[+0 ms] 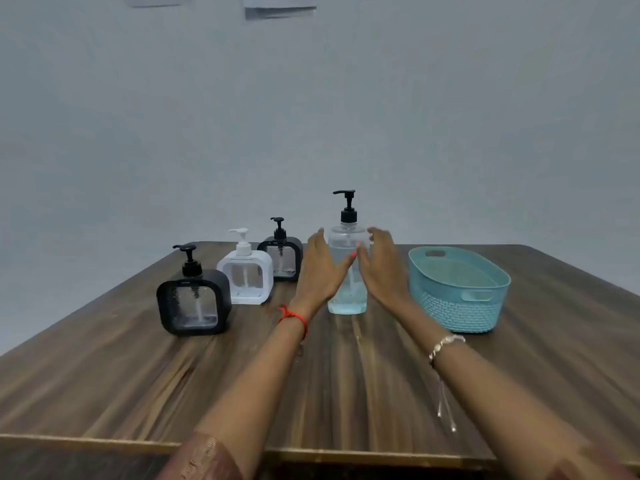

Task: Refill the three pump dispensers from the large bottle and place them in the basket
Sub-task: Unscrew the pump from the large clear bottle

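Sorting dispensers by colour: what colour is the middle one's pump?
The pump is white, like its dispenser; head view.

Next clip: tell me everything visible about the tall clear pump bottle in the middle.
The tall clear plastic bottle stands upright on the brown wooden table. Its black pump head is fitted, spout pointing left. Pale blue liquid fills most of it. The left hand and right hand flank it with straight fingers; contact is unclear.

Wood table (346,393): near black dispenser (194,303), white dispenser (246,277), far black dispenser (282,258), large bottle (347,242), basket (457,306).
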A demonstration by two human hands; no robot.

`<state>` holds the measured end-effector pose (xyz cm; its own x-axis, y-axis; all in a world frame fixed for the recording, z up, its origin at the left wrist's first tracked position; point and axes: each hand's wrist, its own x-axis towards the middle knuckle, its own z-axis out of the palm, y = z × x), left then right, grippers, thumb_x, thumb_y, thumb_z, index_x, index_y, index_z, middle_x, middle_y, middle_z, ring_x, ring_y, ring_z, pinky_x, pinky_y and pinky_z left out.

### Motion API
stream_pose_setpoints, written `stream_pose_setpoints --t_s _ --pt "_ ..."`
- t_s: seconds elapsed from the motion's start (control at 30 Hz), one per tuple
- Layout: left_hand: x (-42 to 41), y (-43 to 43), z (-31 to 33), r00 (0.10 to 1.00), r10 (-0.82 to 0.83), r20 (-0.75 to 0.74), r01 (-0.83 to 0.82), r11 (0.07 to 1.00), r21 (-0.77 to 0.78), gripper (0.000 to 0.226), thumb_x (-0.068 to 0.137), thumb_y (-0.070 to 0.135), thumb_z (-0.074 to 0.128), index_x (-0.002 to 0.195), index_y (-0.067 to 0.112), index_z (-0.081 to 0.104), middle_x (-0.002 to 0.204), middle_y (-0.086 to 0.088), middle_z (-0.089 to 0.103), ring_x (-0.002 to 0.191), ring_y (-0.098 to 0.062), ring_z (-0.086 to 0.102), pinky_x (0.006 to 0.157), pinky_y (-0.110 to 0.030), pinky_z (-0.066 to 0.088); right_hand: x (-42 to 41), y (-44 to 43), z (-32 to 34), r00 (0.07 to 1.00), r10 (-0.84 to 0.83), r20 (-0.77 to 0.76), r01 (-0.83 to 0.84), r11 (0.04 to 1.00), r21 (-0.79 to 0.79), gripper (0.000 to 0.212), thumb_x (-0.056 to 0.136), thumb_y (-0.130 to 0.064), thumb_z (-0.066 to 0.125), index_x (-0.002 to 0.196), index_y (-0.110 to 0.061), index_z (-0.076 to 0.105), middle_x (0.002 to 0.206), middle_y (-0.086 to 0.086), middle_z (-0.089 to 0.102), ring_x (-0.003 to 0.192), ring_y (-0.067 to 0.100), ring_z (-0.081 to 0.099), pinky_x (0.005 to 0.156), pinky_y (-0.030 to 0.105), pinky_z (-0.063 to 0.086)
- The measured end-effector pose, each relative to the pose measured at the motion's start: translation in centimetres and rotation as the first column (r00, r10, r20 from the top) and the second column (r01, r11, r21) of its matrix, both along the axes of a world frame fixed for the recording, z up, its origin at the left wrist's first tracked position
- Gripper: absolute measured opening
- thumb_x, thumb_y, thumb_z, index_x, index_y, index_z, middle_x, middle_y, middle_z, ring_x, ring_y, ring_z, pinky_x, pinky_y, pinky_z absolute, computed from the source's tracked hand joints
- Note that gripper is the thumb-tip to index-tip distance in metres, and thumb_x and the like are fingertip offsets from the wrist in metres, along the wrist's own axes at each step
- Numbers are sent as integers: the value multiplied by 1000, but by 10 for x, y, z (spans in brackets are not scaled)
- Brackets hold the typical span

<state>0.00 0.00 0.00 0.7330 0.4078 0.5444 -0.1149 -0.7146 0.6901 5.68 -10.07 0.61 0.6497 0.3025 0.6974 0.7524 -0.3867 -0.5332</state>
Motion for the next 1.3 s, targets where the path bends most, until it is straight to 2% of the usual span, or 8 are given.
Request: stream_pose_setpoints --t_s 0.17,0.37,0.47,0.57,0.8,0.87,1.1,1.3 --pt "32 15 19 998 -53 -33 48 989 -140 92 85 39 64 149 6 7 158 -10 11 144 -23 17 113 -34 21 35 33 52 977 122 -176 -104 989 104 48 91 -25 57 127 2 42 124 13 44 110 20 45 85 24 33" --pt "70 29 18 986 -154 64 165 951 -261 59 71 25 79 118 18 45 126 -10 55 107 -14 59 81 -19 48 74 62 61 960 112 -257 -97 993 70 33 75 -20 73 59 -8 48 68 8 54 59 19 54 51 21 34" --pt "77 33 14 984 -166 64 177 941 -287 58 72 27 79 118 17 45 121 -3 54 101 -9 56 72 -12 42 80 61 63 958 140 -252 -134 990 41 28 75 -12 74 59 -3 52 54 3 49 42 3 50 41 10 33" --pt "82 41 12 981 -191 30 192 938 -290 67 72 33 79 125 12 43 124 -1 53 108 -11 56 77 -15 43 84 48 68 921 271 -280 -275 961 29 20 76 -10 73 75 8 65 69 11 65 57 8 59 55 12 43" --pt "76 39 14 981 -193 21 190 937 -293 66 73 31 78 125 14 42 110 11 52 90 3 53 66 -5 42 108 27 75 415 713 -564 -688 653 318 33 87 12 46 119 4 51 115 17 61 100 21 65 95 30 51" --pt "73 37 15 981 -193 32 194 936 -294 64 73 30 78 124 14 42 114 7 52 89 3 52 66 -6 42 110 25 73 367 758 -540 -684 613 396 32 87 12 44 115 -1 52 115 15 61 102 27 64 98 37 47" --pt "73 36 11 981 -190 42 193 933 -305 74 72 34 78 131 13 38 127 0 50 106 -8 53 79 -16 43 95 34 68 881 356 -313 -348 934 82 43 64 -15 84 99 -8 60 78 3 59 73 12 59 74 22 48" --pt "69 32 13 978 -205 35 205 920 -334 89 75 28 77 142 7 22 116 8 42 104 -4 44 73 -7 38 100 21 74 702 516 -490 -487 851 199 46 80 10 60 124 2 50 106 17 65 96 25 62 81 31 46"
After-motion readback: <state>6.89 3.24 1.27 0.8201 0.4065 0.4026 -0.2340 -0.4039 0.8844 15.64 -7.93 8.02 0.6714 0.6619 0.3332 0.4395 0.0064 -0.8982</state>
